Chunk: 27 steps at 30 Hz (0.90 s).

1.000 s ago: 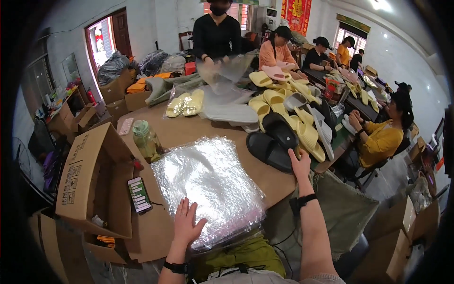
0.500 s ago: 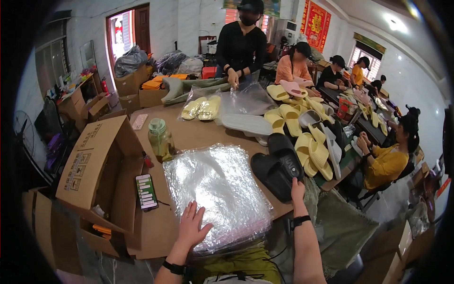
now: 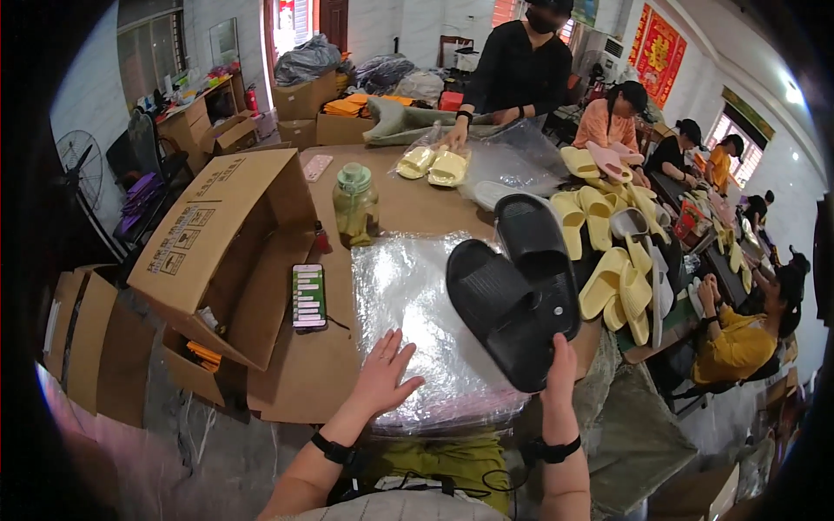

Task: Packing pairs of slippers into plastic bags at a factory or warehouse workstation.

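Observation:
My right hand (image 3: pixel 559 369) grips a pair of black slippers (image 3: pixel 514 291) by the heel end and holds them above the right side of a stack of clear plastic bags (image 3: pixel 415 321). The stack lies on the brown table (image 3: pixel 408 208) in front of me. On the near left part of the bags rests my left hand (image 3: pixel 384 372), flat, with fingers spread. Both wrists wear black bands.
An open cardboard box (image 3: pixel 228 252) lies on its side at the left, a phone (image 3: pixel 308 296) on its flap. A green-lidded jar (image 3: pixel 356 205) stands behind the bags. Yellow slippers (image 3: pixel 608 260) crowd the right. A person in black (image 3: pixel 517 74) stands across the table; others sit at right.
My right hand has lifted the black slippers off the table's right side and brought them left over the bags. The view has tilted down and closer. My left hand stays on the bags.

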Motion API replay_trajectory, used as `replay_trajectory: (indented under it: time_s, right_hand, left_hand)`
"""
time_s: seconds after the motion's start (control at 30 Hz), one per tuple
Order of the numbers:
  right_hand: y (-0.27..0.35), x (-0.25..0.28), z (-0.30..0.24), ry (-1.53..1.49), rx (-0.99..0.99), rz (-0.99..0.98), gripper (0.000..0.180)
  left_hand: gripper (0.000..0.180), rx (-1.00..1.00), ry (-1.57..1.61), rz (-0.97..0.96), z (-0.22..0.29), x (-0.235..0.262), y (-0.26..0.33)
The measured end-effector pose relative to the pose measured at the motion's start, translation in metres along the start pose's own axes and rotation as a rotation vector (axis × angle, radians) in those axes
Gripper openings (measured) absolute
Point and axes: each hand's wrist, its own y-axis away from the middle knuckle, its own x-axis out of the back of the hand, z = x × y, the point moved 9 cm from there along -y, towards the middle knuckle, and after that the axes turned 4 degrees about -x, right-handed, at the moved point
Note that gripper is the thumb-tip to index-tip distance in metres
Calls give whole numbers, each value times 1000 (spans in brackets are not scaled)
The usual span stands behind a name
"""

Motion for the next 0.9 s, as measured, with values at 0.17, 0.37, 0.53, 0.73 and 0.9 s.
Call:
replay_trajectory:
  time_s: [0.17,0.37,0.53,0.73,0.9]
  right_hand:
    - [38,-36,55,-1,-173,-94,37]
    - [42,-24,50,858,-20,-168,30]
    - [30,20,22,592,196,-77,37]
    - [49,44,64,1196,-341,-389,55]
    - [62,-1,-7,1542,-65,-243,53]
  left_hand:
    - [72,-21,-4,21,2,1,-3]
    - [66,-50,-30,61,0,2,-4]
    - [64,-62,4,110,2,6,-2]
    - [64,-57,-6,96,4,10,-3]
    - [65,-39,-23,58,2,5,-4]
